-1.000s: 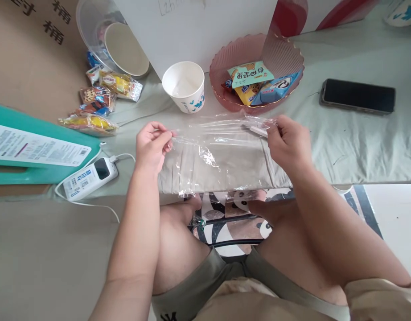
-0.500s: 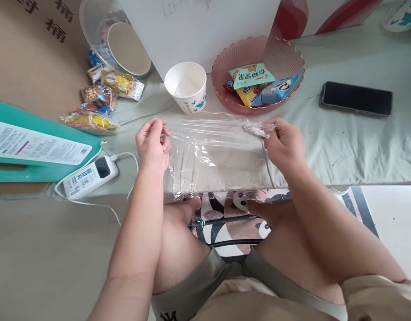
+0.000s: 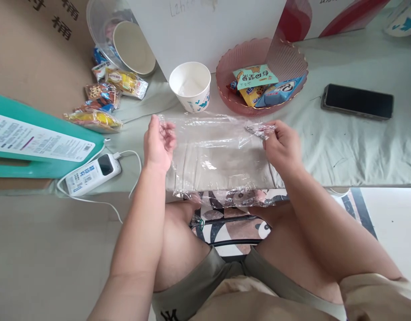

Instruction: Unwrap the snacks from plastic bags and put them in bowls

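Note:
A sheet of clear plastic film (image 3: 222, 156) is stretched between my two hands, over the cloth-covered table edge. Its lower edge hangs crinkled past the table, above my knees; whether it is a flat sheet or a bag I cannot tell. My left hand (image 3: 160, 145) has its fingers curled at the film's upper left corner, thumb pointing up. At the upper right corner my right hand (image 3: 282, 145) pinches a bunched part of the film. Just beyond the film stand a white paper cup (image 3: 188, 82) and a pink ribbed bowl (image 3: 222, 84) holding several snack packets (image 3: 255, 76).
On the right lies a black phone (image 3: 357, 101). To the left are wrapped snacks (image 3: 101, 96), a white power bank (image 3: 93, 174) with a cable, a green jug (image 3: 41, 133) and a tipped clear tub (image 3: 98, 26). A white box (image 3: 208, 35) stands behind.
My left hand has moved slightly right and turned, its fingers curling inward. The film is slacker, and its lower edge spreads further right. My right hand keeps its pinch.

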The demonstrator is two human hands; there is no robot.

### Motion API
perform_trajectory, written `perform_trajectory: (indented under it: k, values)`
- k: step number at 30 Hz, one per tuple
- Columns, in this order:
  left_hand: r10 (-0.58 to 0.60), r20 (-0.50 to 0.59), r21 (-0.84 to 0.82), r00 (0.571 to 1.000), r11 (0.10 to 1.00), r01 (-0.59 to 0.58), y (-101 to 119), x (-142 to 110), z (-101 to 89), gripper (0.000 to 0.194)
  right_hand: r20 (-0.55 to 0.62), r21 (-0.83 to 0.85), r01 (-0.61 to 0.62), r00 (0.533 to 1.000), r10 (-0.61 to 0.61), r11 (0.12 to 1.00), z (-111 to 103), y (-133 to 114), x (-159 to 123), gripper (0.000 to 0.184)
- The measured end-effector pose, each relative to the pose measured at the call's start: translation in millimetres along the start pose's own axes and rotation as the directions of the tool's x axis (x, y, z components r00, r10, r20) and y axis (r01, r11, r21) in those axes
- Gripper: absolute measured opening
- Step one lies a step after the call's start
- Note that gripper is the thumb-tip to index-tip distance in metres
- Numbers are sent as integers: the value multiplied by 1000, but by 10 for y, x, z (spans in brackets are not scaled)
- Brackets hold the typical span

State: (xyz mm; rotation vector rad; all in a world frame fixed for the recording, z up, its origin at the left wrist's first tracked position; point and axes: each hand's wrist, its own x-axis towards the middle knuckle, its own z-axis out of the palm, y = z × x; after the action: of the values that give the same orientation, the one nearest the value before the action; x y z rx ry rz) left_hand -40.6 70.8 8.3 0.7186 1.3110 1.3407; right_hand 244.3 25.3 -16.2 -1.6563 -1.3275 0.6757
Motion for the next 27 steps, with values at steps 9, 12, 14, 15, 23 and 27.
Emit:
perform_trajectory:
  k: [9,12,14,15,23,27]
  values:
    - [-38,146,227,989,974,4,-54,-98,-30,20,25,315,-65,998,61,947,19,89,42,38]
    - [55,133,160,990,984,-76,-23,-94,-26,25,251,376,-118,968,22,919,5,78,25,41]
    - [69,179,139,981,986,-94,-11,-92,-64,32,320,309,-122,947,17,943,2,56,12,34]
    - [57,219,147,974,985,-91,-13,-91,-92,37,317,282,-126,948,32,951,2,44,9,31]
    - [-11,247,284,969,957,-61,-29,-90,-190,17,264,331,-189,959,101,925,-25,43,31,31]
    - [45,261,43,964,997,-59,139,-199,-169,17,255,463,-86,966,-39,882,-72,52,11,39]
